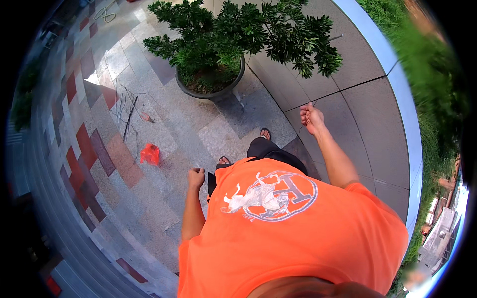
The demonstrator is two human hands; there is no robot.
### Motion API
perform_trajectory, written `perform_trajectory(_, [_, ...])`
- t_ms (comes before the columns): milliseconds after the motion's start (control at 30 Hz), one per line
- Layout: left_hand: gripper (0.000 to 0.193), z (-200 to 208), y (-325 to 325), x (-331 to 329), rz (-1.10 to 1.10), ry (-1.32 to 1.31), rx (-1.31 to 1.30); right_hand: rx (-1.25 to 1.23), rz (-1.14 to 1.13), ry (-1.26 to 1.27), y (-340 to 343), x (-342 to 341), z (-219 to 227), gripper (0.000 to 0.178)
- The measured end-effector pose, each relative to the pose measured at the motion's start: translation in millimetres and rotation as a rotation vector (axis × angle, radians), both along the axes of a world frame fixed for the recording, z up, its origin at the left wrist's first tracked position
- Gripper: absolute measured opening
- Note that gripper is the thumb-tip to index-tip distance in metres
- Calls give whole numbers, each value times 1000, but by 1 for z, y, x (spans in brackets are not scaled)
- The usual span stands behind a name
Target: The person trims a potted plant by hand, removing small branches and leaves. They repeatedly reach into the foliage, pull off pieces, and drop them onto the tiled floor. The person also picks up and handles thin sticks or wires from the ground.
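My right hand (311, 118) is raised over the grey stone ledge (367, 114), its fingers pinched on a thin twig (312, 104) that sticks up from them. It is just below the outer branches of a bushy green potted plant (238, 35). My left hand (196, 177) hangs lower by my hip, closed in a fist above the paved floor; I cannot see anything in it. My orange shirt and sandalled feet (266, 133) fill the middle.
The plant grows in a round dark pot (233, 85) on patterned grey and red paving (99, 149). A crumpled red bag (150, 154) and loose thin twigs (129, 116) lie on the floor to my left. A white curved rim (397, 74) borders green shrubs on the right.
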State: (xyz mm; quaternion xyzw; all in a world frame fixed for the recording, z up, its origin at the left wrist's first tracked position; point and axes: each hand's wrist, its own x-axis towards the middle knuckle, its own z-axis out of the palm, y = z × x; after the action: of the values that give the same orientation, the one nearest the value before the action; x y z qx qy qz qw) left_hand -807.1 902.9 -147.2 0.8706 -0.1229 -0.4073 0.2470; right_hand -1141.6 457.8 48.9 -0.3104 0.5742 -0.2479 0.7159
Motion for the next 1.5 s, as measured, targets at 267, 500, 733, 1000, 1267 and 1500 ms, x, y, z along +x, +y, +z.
perform_trajectory(267, [31,-1,11,38,141,133,-135,-44,141,219,45,59,-7,37])
perform_trajectory(500, [31,19,-25,108,110,150,-247,-79,354,370,38,130,-44,36])
perform_trajectory(733, [23,12,24,213,444,23,-220,-562,898,777,62,193,-88,44])
perform_trajectory(1000, [22,12,73,306,-79,-69,17,-520,802,968,122,251,-72,42])
perform_trajectory(1267, [26,-39,75,482,-194,-146,15,-402,659,1047,243,289,-55,41])
perform_trajectory(1500, [31,-17,35,596,-188,-301,-46,-363,787,1069,298,328,-31,42])
